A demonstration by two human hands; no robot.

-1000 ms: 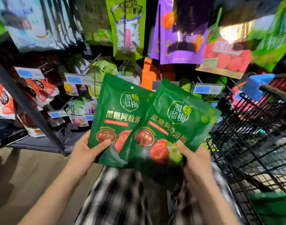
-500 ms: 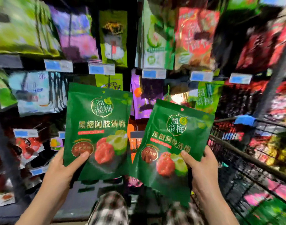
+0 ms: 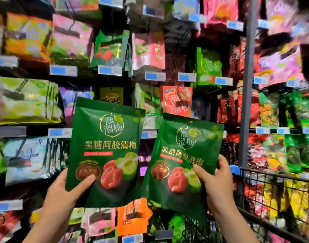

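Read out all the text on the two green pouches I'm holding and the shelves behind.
"溜溜梅": logo on the left pouch and the right pouch.
"黑糖阿胶清梅": gold line on both.
"溜溜梅": red hanging bag and green hanging bag behind.
Small print on the pouches and price tags: too blurred.

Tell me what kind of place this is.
Likely a supermarket snack aisle: rows of hanging snack bags, blue price tags beneath them, and a wire shopping cart at right.

Left pouch (image 3: 107, 137) and right pouch (image 3: 187, 151): 溜溜梅, 黑糖阿胶清梅
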